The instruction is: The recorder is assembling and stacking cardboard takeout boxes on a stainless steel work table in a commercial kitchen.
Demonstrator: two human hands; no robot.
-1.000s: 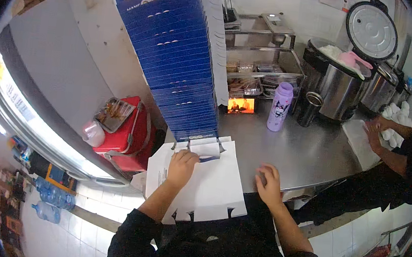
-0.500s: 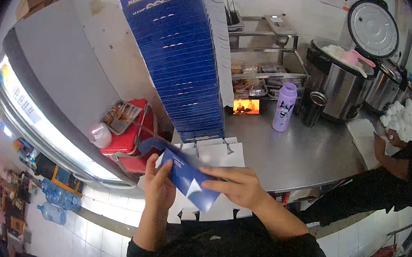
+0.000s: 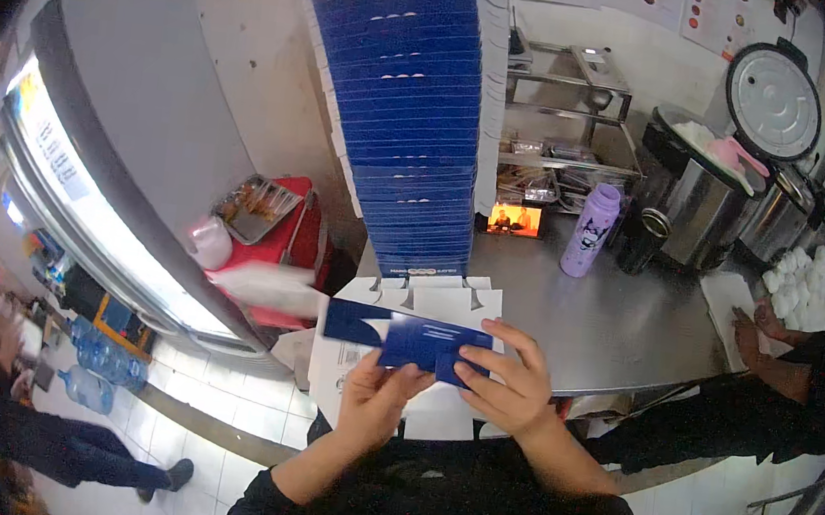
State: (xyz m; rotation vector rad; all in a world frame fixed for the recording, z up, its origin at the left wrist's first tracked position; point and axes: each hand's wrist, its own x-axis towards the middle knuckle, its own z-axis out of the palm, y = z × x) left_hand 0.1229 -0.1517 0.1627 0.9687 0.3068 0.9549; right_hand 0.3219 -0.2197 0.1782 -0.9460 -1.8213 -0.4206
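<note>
A partly folded blue cardboard box (image 3: 414,336) is held in front of me, its white inner flap (image 3: 274,286) sticking out to the left and smeared by motion. My left hand (image 3: 380,395) grips its lower edge, thumb and fingers pressed against the card. Around the right end and a bent-in side flap, my right hand (image 3: 509,373) has its fingers curled. White unfolded cartons (image 3: 436,298) lie on the counter beneath both hands. Behind them rises a tall stack of blue boxes (image 3: 409,147).
On the steel counter (image 3: 542,316) stand a purple bottle (image 3: 590,234), a dark tumbler (image 3: 643,242) and a lit phone (image 3: 514,220). Rice cookers (image 3: 700,202) are at the right, where a co-worker's hands (image 3: 766,340) work. A red cooler (image 3: 302,236) sits left. Another person (image 3: 72,438) is lower left.
The box has turned from slanted to nearly level, its white flap swinging out left. My left hand has shifted right along its lower edge. A person has appeared at lower left.
</note>
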